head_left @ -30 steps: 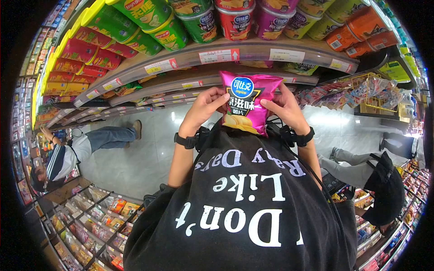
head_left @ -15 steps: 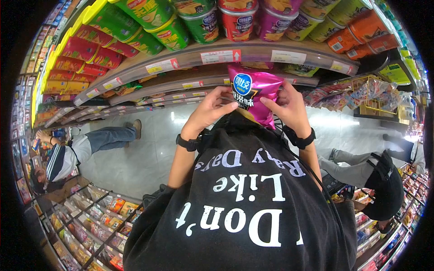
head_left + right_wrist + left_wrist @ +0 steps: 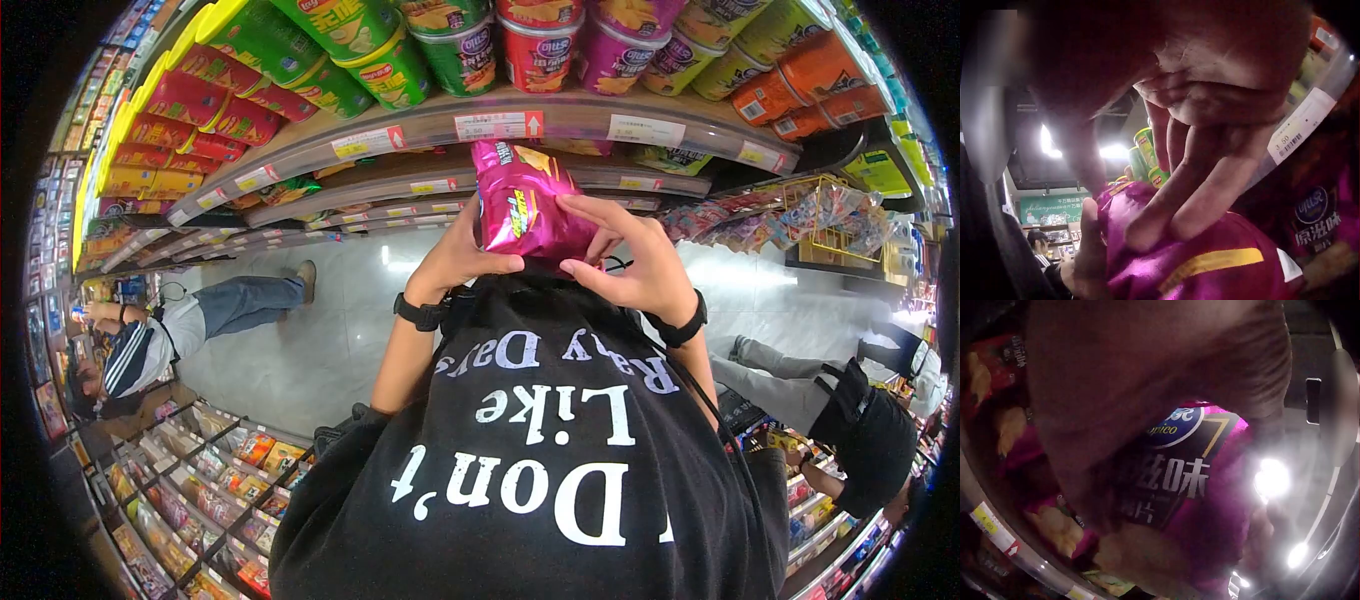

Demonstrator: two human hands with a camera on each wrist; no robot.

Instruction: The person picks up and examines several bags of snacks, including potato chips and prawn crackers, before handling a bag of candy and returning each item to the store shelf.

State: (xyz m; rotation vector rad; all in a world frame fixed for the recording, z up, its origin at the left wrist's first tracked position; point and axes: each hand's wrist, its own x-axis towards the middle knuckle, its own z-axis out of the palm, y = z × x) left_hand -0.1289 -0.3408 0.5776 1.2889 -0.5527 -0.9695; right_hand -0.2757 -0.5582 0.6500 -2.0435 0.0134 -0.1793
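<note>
A shiny magenta bag of potato chips point(image 3: 535, 215) is held up in front of the chest, its side or back turned upward in the head view. My left hand point(image 3: 450, 255) grips its left side, thumb along the near edge. The straight fingers of my right hand point(image 3: 640, 260) touch the right side, while the thumb stands apart below. In the left wrist view the bag's printed front point(image 3: 1191, 487) shows a blue logo and is partly hidden by the hand. Right-hand fingertips lie on the foil near a yellow stripe point(image 3: 1216, 265) in the right wrist view.
Ahead, a shelf edge point(image 3: 400, 140) with price tags carries rows of chip tubs point(image 3: 535, 55); more snack bags lie on lower shelves. One person point(image 3: 190, 330) stands at the left, another point(image 3: 860, 430) at the right. Snack bins point(image 3: 220, 480) stand behind, and a yellow wire rack point(image 3: 845, 225) at right.
The bag has turned from its printed front to another face and shifted slightly left. My right hand has loosened its hold, with its fingers spread, and the left has taken a fuller grip.
</note>
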